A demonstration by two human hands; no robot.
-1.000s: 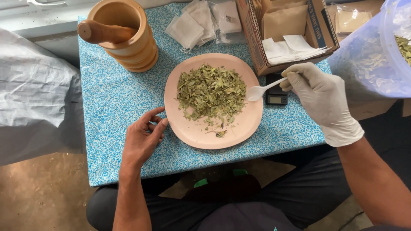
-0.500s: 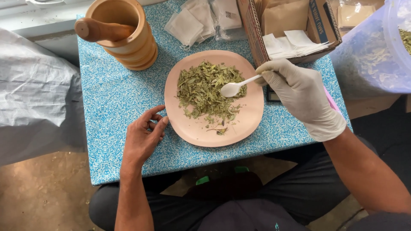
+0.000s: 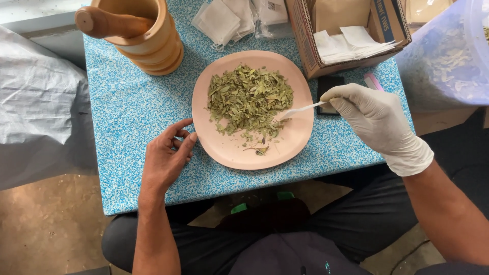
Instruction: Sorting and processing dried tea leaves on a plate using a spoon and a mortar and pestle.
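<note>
On a small table (image 3: 137, 112) covered in blue-and-white speckle, a pink plate (image 3: 239, 153) is sitting near the middle, heaped with dried green leaves (image 3: 249, 97). At the plate's eleven o'clock a wooden mortar (image 3: 150, 38) is standing with its pestle (image 3: 104, 23) leaning over the rim; at twelve o'clock white sachets (image 3: 224, 20) are lying; at one o'clock a cardboard box (image 3: 305, 40) is holding paper packets. A dark scale (image 3: 330, 87) is lying at three o'clock, and a clear bag (image 3: 448, 66) of leaves is bulging beyond it. Grey sheeting (image 3: 35, 117) is covering the far nine o'clock side, above a dirt floor (image 3: 51, 219).

The right hand (image 3: 374, 119), gloved in white, is closing around a white spoon (image 3: 300, 109), whose bowl is digging into the leaves at the heap's four o'clock edge. The left hand (image 3: 165, 158), bare, is lying loosely open, fingers curled, thumb touching the plate's rim at eight o'clock.

Both forearms are reaching up from six o'clock, the right wrist bending inward toward the plate.
</note>
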